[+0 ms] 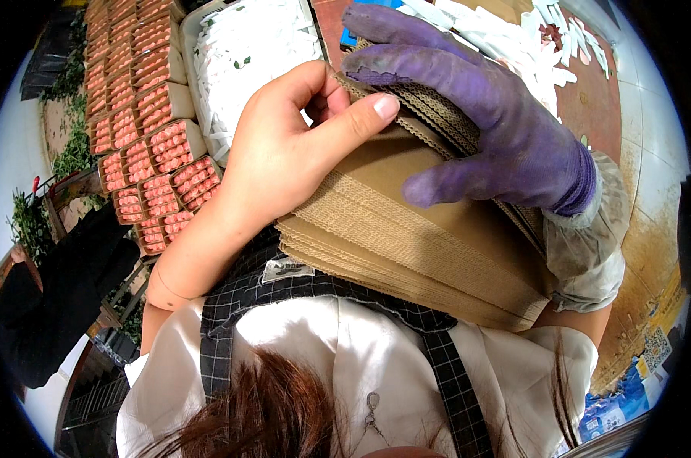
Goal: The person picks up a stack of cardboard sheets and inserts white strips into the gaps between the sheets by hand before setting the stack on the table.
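A thick fanned stack of flat brown paper bags (pixel 429 237) with saw-toothed edges leans against my checked apron (pixel 238 286). My bare left hand (pixel 284 145) is closed at the stack's far left edge, thumb on top and fingers curled at the rim. Over the far right part lies my right hand (pixel 483 122) in a dirty purple glove. Its fingers reach across the toothed edges and its thumb stands apart over the face of the top bag, so it grips the stack from the right. The undersides of the bags are hidden.
Rows of brown open-topped containers (pixel 158 107) filled with pink pieces stand at the left. Beside them is a pale tray (pixel 189 46) of white strips. More white strips (pixel 544 65) lie on the reddish table (pixel 590 107) at the far right. Black cloth (pixel 63 282) hangs at the left.
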A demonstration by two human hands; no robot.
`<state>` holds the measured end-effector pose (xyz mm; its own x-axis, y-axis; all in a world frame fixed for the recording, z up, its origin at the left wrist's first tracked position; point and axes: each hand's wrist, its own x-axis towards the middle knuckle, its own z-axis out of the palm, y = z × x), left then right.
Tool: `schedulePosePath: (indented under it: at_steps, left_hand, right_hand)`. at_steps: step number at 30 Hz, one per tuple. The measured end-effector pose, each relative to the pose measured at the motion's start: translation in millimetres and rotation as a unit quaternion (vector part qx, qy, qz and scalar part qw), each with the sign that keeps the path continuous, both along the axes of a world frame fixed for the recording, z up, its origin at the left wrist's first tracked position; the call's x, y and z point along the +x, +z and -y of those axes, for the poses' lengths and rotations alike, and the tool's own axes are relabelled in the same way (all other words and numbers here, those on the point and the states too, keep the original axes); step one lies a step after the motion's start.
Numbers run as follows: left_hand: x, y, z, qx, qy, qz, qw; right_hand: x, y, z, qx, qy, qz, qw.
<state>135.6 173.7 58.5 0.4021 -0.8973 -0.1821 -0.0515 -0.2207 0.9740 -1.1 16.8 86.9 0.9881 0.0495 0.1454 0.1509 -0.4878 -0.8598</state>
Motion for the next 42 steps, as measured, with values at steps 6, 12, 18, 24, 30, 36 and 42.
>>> schedulePosePath:
  at_steps: [6, 12, 18, 24, 30, 36, 42]
  left_hand:
    - [-1.9, -3.5, -8.9, -0.026, 0.010, 0.000, 1.000]
    - [14.7, -1.5, -24.6, -0.133, -0.097, 0.159, 0.974]
    - [23.5, 10.8, 7.8, 0.127, -0.217, -0.203, 0.946]
    - [24.2, -1.0, 3.8, 0.032, -0.186, -0.146, 0.971]
    - [24.7, -2.3, 16.3, 0.081, -0.123, -0.292, 0.945]
    - [8.7, -3.7, 17.0, 0.084, -0.044, -0.126, 0.987]
    - [2.5, -1.6, 16.8, 0.071, -0.017, -0.189, 0.979]
  right_hand:
    - [-4.1, 2.8, 0.7, -0.024, -0.004, -0.003, 1.000]
    - [4.6, -0.6, -0.2, -0.014, 0.012, -0.011, 1.000]
    - [1.4, 10.1, 18.1, -0.005, -0.007, -0.073, 0.997]
    - [16.5, 4.4, 24.6, -0.005, 0.070, -0.043, 0.997]
    - [16.9, -13.4, 27.5, 0.000, 0.058, -0.012, 0.998]
    - [19.9, -9.4, 25.4, 0.096, 0.039, -0.085, 0.991]
    - [19.9, -13.3, 29.0, 0.101, 0.065, -0.087, 0.989]
